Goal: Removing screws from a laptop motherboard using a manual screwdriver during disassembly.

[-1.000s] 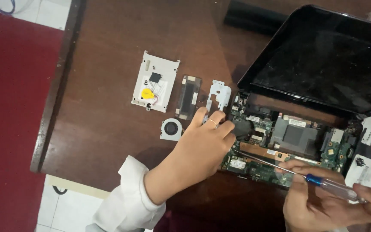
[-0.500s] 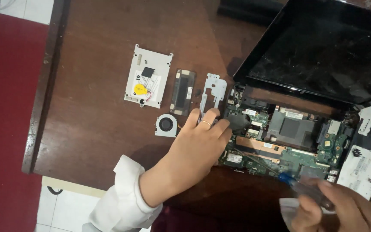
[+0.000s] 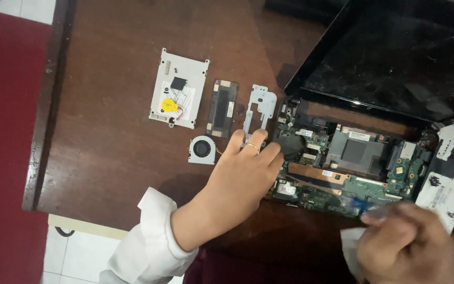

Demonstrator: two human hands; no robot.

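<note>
the opened laptop's motherboard (image 3: 353, 173) lies under the left hand (image 3: 243, 176), fingers pressed together on its left edge; the blurred right hand (image 3: 405, 242) pinches a blue-handled screwdriver (image 3: 366, 206).

The right hand (image 3: 408, 242) has dropped toward the lower edge with its blue-handled screwdriver (image 3: 366, 206), now blurred, off the open laptop's green circuit board (image 3: 342, 181).
</note>
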